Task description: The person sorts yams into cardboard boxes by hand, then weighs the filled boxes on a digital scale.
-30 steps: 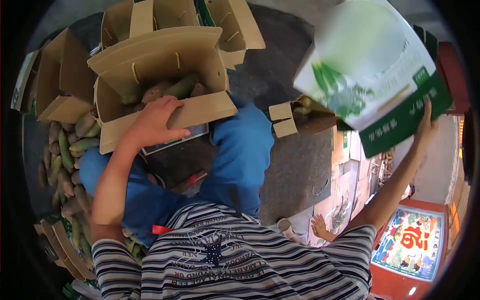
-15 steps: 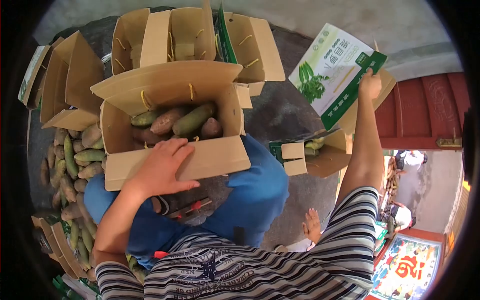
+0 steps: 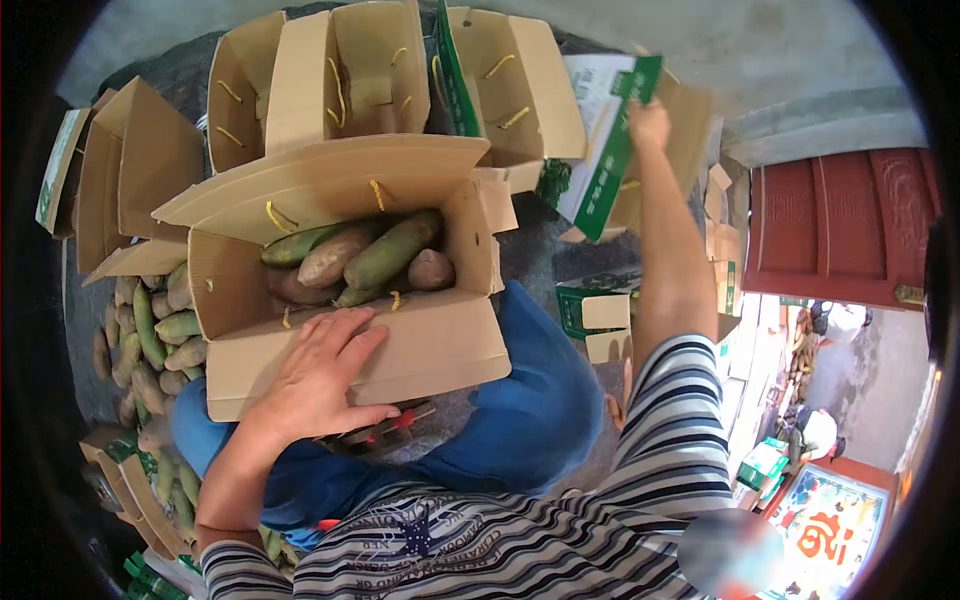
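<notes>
My left hand (image 3: 325,378) lies spread on the near flap of an open cardboard box (image 3: 440,335) that stands at my legs. Inside this box are several green and reddish-brown radishes (image 3: 395,248). At the upper right, my right hand (image 3: 650,122) grips the edge of a green and white printed box (image 3: 606,160), with its brown cardboard side turned to the right. That box is tilted and close to the open box at the back.
Open empty boxes (image 3: 375,70) stand in a row behind. Radishes (image 3: 150,330) are heaped at the left. A small box (image 3: 605,315) sits beside my right knee, near another person's hand (image 3: 615,405). A red door (image 3: 845,225) is at the right.
My right hand has moved left with the printed box, which has turned so more of its brown side shows. My left hand stays on the flap.
</notes>
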Motion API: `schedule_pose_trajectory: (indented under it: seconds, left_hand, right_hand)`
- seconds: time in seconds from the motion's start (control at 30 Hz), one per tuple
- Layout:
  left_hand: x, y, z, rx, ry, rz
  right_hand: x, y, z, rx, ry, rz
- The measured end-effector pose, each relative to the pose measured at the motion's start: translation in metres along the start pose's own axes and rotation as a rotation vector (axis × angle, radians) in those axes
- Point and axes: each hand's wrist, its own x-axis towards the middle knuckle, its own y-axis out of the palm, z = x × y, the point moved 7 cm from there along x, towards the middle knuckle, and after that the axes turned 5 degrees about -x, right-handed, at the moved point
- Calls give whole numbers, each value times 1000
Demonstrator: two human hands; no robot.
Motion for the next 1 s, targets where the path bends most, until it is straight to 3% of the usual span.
schedule_pose_trajectory:
  seconds: [0.2,0.37,0.43,0.5,0.67,0.9,1.0]
  left_hand:
    - [0,0,0,14,4,-2]
    - [-4,8,3,29,-31,31]
    - [-3,7,4,34,-48,29]
    - [-3,8,4,20,-53,28]
    - [-2,9,-1,38,-43,18]
    - [-3,8,0,33,-55,-8]
    - [-4,9,0,41,-45,-12]
  right_hand:
    - [-39,38,26,403,-164,152]
    - [-72,13,3,328,-275,81]
    - [-92,10,-18,451,-207,159]
    - [-127,-9,-39,294,-251,130]
    - [-217,-54,-98,238,-248,138]
    - [-287,-125,-194,-176,-195,-45]
    - [-312,-121,-230,-234,-110,189]
